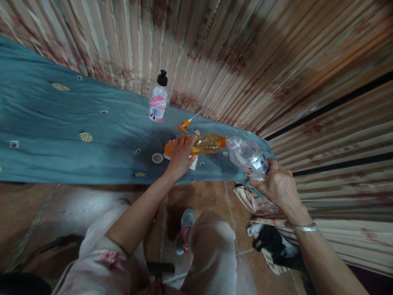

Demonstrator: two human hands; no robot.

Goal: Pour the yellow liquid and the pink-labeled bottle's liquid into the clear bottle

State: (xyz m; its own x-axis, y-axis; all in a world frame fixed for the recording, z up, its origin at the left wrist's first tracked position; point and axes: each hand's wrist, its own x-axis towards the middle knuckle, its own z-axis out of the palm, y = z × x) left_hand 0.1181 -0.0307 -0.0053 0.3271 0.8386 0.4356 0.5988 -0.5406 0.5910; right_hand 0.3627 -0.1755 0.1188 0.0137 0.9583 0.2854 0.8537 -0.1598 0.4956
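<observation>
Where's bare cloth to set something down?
The widest free patch is the cloth left of the black-topped bottle and pale disc. Crowded: right of those, around the orange pump, left hand with amber bottle, right hand with clear bottle.

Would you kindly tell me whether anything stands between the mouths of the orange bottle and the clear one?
Nothing visible does. The orange bottle in the left hand and the clear bottle in the right hand touch or nearly touch; the orange pump lies aside on the cloth.
</observation>
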